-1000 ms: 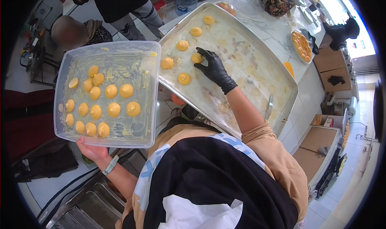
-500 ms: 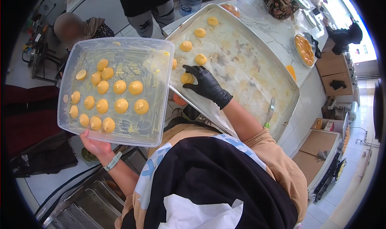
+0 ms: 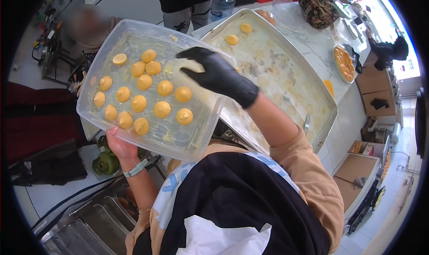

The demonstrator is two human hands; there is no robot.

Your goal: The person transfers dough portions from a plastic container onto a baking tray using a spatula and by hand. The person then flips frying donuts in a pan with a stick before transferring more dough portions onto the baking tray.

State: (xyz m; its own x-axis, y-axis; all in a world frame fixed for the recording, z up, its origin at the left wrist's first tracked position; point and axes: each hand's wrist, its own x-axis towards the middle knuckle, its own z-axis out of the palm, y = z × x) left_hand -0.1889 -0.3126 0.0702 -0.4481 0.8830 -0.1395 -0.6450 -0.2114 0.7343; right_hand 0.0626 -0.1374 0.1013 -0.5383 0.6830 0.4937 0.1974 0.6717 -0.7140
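My left hand grips the lower left edge of a clear plastic container, which is tilted. Inside it lie many small round orange-yellow pieces, several with peaked tops, and the walls are smeared. Over the container's upper right part is my right hand in a black glove, thumb and fingers apart, with nothing visible between them. A large lined metal tray lies to the right, partly covered by the container and hand. Two whole yellow pieces show near its upper left edge.
A knife rests on the tray's right side. Beyond the tray on the marble counter are an oval dish of orange pieces, a patterned bag and a water jug. One person stands ahead; another is at upper left.
The container has moved right and tilted, now overlapping the tray's left part. My right hand has left a yellow piece on the tray and moved up over the container, its fingers spread.
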